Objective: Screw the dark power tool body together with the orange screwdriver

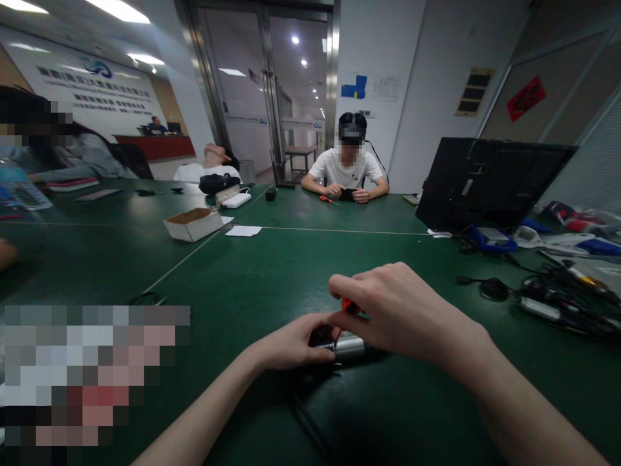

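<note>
My left hand (295, 340) is closed around the black end of a silver and black cylindrical device (350, 347) lying on the green table (233, 291). My right hand (398, 310) is above it, its thumb and fingers pinching the red and black handle of a screwdriver (348, 305). The screwdriver points down at the cylinder beside my left fingertips. Its tip is too small and too covered to make out. A black cord (310, 421) runs from below the device toward the bottom edge.
A white open box (191, 225) and a white paper (244, 231) lie ahead to the left. Cables (538, 298) and a large black screen (495, 184) occupy the right. Across the table, a person (347, 162) handles a dark object near an orange screwdriver (330, 200).
</note>
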Available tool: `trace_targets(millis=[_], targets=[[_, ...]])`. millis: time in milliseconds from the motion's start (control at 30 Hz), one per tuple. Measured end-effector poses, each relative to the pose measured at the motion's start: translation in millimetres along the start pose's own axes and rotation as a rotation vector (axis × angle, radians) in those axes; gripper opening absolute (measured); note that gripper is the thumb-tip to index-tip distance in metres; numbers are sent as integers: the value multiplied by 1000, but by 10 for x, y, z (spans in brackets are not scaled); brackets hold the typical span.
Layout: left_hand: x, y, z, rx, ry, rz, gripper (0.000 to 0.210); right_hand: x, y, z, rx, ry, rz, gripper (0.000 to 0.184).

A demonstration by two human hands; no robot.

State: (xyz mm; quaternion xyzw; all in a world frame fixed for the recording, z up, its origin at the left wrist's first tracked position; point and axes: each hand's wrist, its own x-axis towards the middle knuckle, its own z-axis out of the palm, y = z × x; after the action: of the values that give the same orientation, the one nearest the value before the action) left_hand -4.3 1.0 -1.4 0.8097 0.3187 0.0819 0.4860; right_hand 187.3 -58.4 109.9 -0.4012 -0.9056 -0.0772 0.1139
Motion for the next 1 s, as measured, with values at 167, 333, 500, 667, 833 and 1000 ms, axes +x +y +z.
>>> trace_targets(millis=[167,333,500,667,833,1000], targets=[[9,-27,13,-10,6,4,33,5,5,-16,40,-20,21,17],[21,-51,32,-2,14,-6,27,-12,-16,-36,152,-52,-38,18],[12,-2,10,-5,-7,0,34,-10,-28,-5,124,-26,-44,18],[10,9,-6,-2,-7,-1,36,14,-13,3,15,9,9,19],[25,-50,8,-14,-19,3,36,-1,-27,-39,114,-45,-15,15],[21,-31,1,25,-14,4,35,0,-53,-43,107,-55,-24,16]])
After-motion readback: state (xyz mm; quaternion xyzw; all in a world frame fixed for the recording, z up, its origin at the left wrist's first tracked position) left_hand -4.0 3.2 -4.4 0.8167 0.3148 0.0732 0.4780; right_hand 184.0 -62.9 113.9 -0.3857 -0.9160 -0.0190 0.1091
